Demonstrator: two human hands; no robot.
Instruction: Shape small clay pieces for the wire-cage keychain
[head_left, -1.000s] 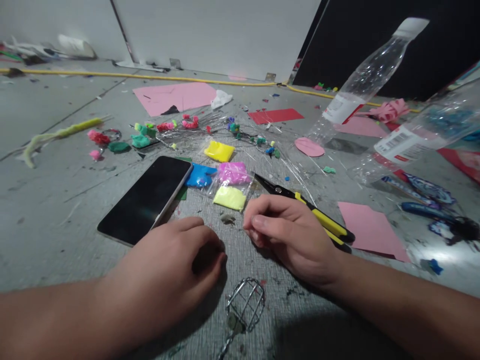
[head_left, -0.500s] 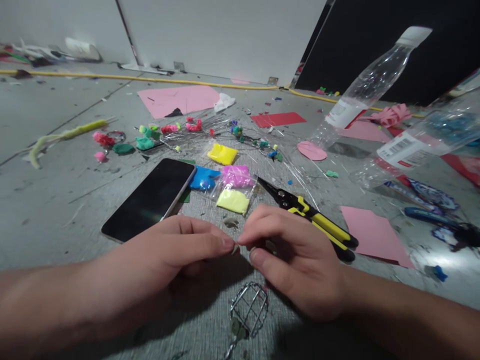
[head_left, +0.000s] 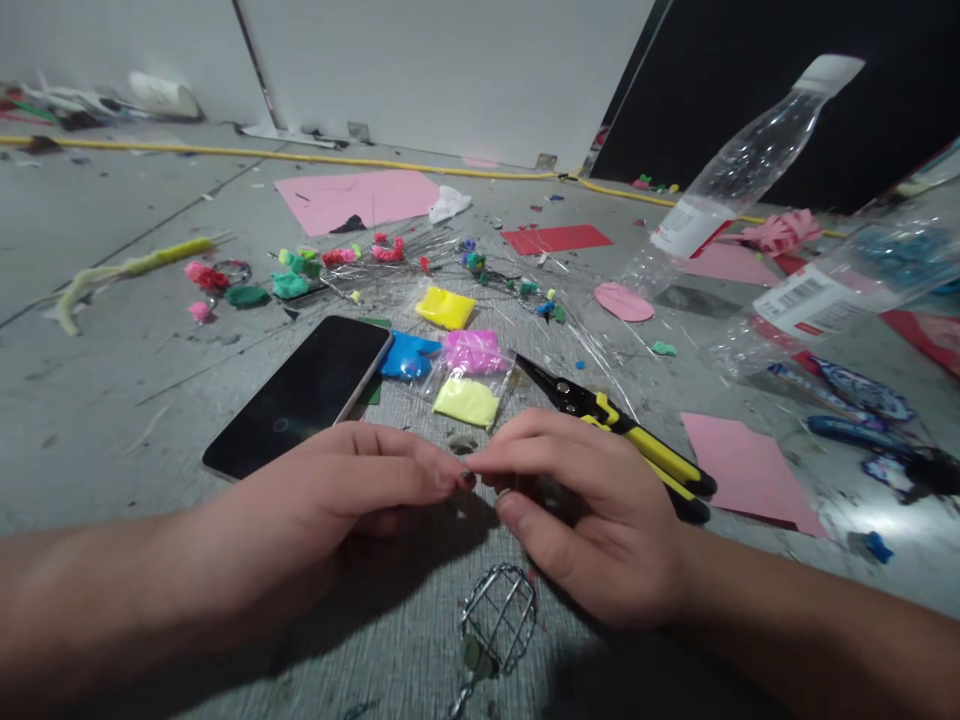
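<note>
1. Speck of greenish-grey material [head_left: 468, 475] sits at the fingertips of the left hand [head_left: 337, 495], raised just above the grey surface [head_left: 420, 640], near the wire loop [head_left: 499, 615].
2. It looks like modelling clay: probably very light, soft and slightly tacky, so it should dent or smear under a hard squeeze. The edges, nipped lightly, seem the best hold.
3. The left thumb and forefinger are together, clamped on the speck.
4. The right hand [head_left: 600, 515] reaches its forefinger to the speck, seemingly touching; its thumb stands apart below. Whether its curled fingers hold anything, I cannot tell.
5. The wire loop lies flat below the hands, a greenish lump [head_left: 478, 655] at its neck. It looks light and springy; the twisted stem [head_left: 463, 695] should be its safest grip.
</note>
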